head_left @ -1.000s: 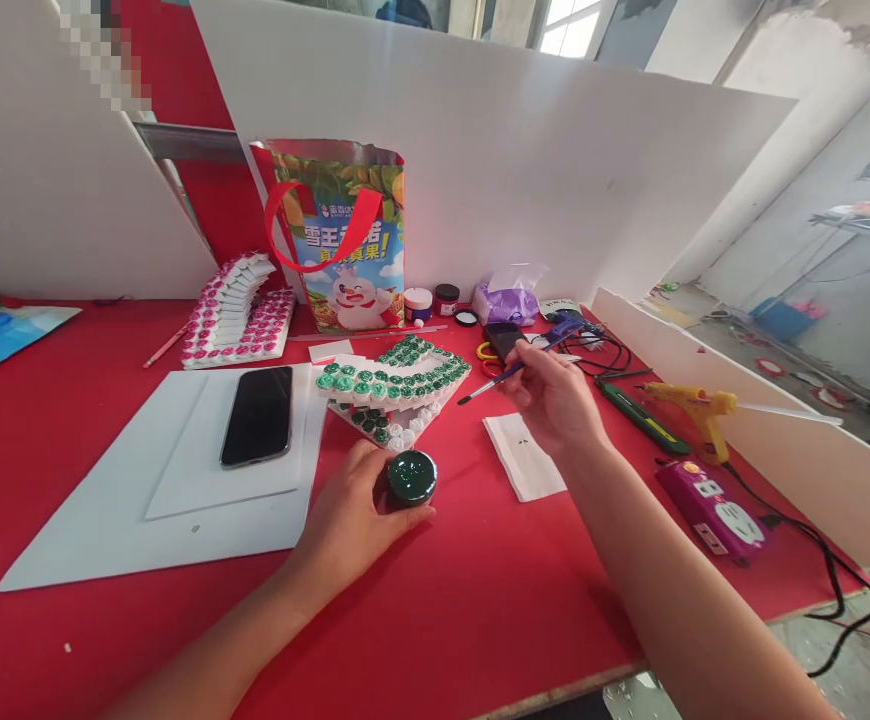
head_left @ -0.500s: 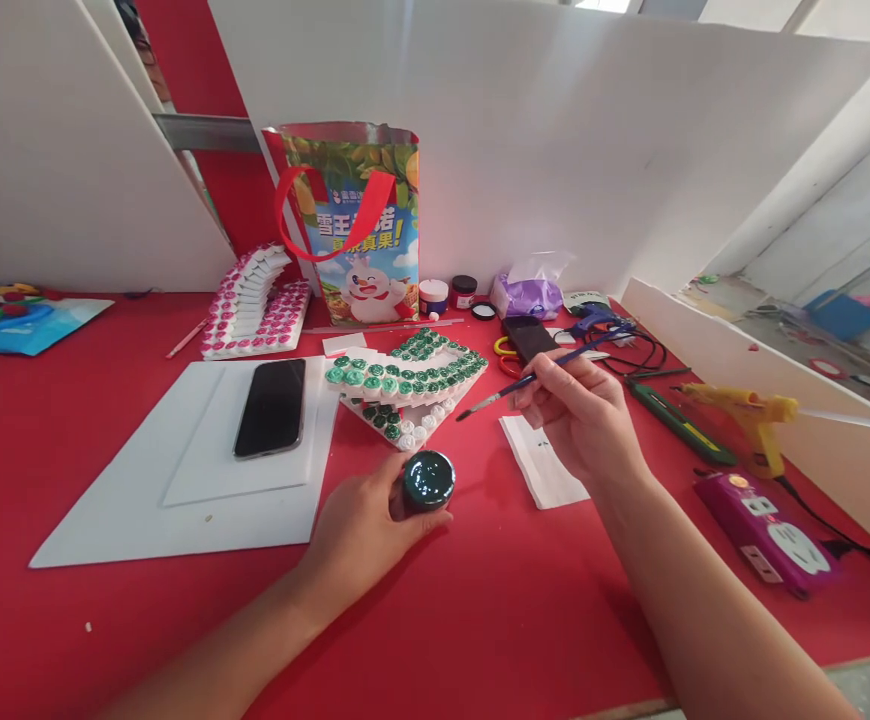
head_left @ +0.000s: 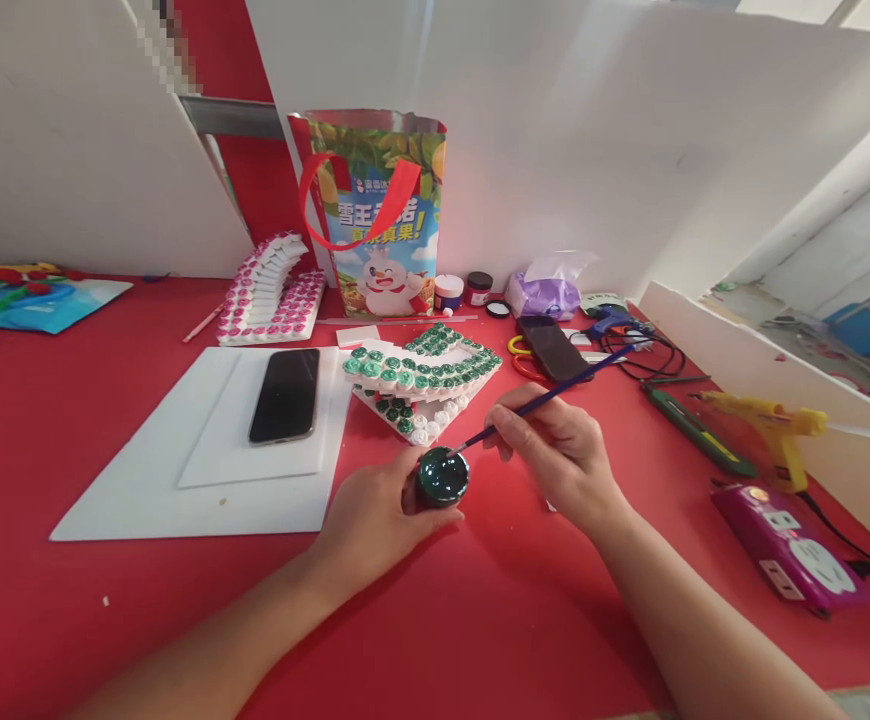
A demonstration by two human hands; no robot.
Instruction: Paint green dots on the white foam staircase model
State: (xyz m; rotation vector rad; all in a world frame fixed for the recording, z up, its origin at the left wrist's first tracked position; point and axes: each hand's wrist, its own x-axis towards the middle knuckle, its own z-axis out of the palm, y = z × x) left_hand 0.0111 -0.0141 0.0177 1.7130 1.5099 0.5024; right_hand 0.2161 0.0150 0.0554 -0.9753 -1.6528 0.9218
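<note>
My left hand [head_left: 375, 510] is wrapped round a small open jar of dark green paint [head_left: 442, 482] over the red table. My right hand [head_left: 555, 450] pinches a thin blue-handled paintbrush [head_left: 547, 398], its bristle end dipped into the mouth of the jar. Just behind the jar stands a model [head_left: 420, 375] edged with rows of small rosettes. Many rosettes are green, some paler on the upper left, and several at the lower front are white. A sheet of white tissue lies mostly hidden behind my right hand.
White boards [head_left: 195, 500] with a black phone [head_left: 285, 395] lie at left. Behind are a pink-rosette model [head_left: 270, 295], a printed bag [head_left: 382, 220], paint pots [head_left: 478, 288] and a purple tissue pack [head_left: 547, 292]. To the right: a second phone [head_left: 555, 348], green cutter [head_left: 697, 430], yellow glue gun [head_left: 772, 425], purple power strip [head_left: 787, 550].
My right hand has come down and left, bringing the brush tip from above the table into the paint jar. My left hand keeps hold of the jar. The camera view has shifted slightly.
</note>
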